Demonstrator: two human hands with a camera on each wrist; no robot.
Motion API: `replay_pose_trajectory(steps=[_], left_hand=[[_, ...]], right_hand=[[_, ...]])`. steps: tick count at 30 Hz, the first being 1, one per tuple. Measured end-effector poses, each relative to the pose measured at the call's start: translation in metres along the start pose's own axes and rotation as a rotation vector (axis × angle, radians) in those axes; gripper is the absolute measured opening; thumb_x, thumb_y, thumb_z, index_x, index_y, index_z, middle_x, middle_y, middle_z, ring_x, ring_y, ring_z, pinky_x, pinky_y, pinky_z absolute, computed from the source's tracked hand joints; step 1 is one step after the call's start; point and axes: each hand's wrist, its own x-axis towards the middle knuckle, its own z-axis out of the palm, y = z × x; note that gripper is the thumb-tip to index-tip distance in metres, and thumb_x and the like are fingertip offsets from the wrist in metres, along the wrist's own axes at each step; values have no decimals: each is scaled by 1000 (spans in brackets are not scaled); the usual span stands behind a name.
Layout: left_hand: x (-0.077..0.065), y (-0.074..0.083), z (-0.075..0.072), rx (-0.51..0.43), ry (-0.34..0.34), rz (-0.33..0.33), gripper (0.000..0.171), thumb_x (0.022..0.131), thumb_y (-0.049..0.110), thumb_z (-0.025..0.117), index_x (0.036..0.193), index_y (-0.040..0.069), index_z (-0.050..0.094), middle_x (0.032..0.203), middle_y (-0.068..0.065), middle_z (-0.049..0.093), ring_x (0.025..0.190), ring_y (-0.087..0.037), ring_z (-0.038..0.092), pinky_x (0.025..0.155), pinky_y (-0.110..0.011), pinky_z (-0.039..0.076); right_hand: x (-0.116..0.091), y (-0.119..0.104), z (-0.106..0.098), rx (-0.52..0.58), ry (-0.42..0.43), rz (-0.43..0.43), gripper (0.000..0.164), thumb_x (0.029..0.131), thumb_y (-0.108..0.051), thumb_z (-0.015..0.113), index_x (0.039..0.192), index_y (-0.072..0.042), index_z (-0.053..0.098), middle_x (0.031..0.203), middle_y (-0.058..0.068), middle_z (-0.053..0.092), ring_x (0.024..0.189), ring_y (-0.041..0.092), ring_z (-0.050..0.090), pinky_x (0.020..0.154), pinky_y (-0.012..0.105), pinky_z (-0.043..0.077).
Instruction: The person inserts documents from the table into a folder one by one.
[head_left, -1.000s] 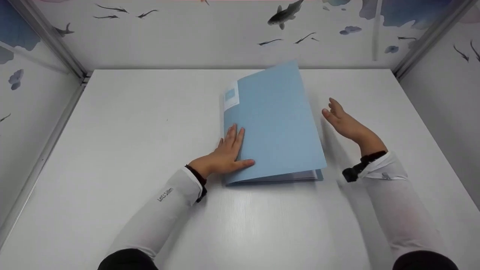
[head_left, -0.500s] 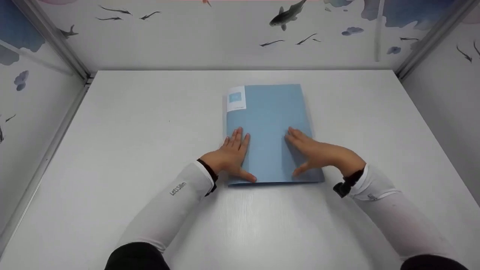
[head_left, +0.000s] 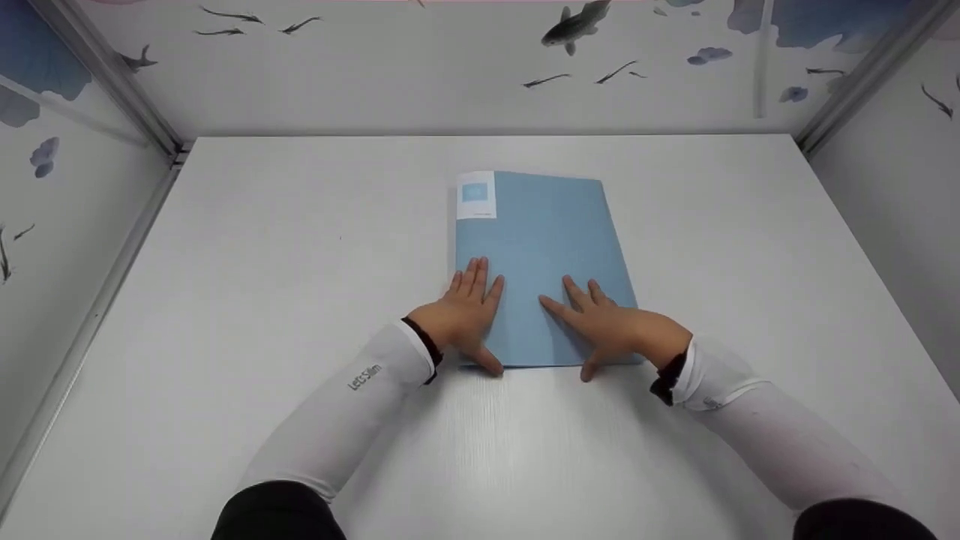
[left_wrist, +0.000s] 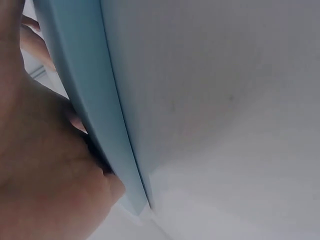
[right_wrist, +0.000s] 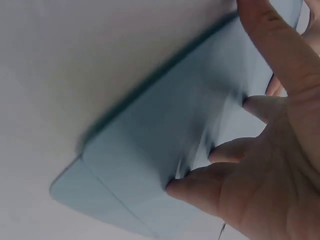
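A light blue folder [head_left: 547,232] lies closed on the white table, with a white label [head_left: 477,195] at its upper left corner. On its left side near the spine rests my left hand [head_left: 466,315], fingers straight and thumb at the near edge. My right hand [head_left: 604,322] lies spread over the lower right of the cover, its thumb reaching past the near edge. In the right wrist view the fingertips [right_wrist: 177,187] touch the cover of the folder [right_wrist: 145,135]. The left wrist view shows the folder's blue spine [left_wrist: 95,95] beside the palm [left_wrist: 50,165].
The white table [head_left: 262,225] extends on all sides of the folder. A white back wall [head_left: 420,75] with painted fish stands behind it, and side panels rise at left and right along grey metal posts [head_left: 112,75].
The folder's raised front cover has come down flat. My right hand has moved from beside the folder onto the cover and a little leftward. My left hand stays near the spine.
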Motion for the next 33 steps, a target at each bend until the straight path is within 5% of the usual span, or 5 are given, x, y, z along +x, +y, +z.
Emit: replay_pose_trajectory(steps=[19, 29, 33], left_hand=[[2, 4, -2, 28, -29, 41, 110, 89, 57, 60, 153, 0, -6, 158, -22, -21, 147, -32, -20, 121, -42, -3], [10, -3, -5, -74, 36, 68, 76, 102, 28, 50, 153, -5, 5, 159, -24, -10, 149, -32, -11, 121, -43, 4], [14, -2, -6, -14, 105, 49, 63, 103, 17, 45, 152, -8, 13, 159, -26, 1, 149, -34, 1, 120, -42, 12]], right_hand=[[13, 10, -12, -3, 9, -46, 95, 86, -26, 75, 157, -16, 13, 161, 22, -5, 142, 55, -3, 108, 67, 24], [21, 9, -16, -145, 182, -37, 67, 89, -12, 69, 149, -6, 38, 153, 27, 29, 138, 48, 31, 105, 57, 37], [25, 6, -15, -198, 244, -28, 56, 91, -6, 63, 144, -3, 45, 146, 30, 39, 132, 48, 42, 101, 54, 43]])
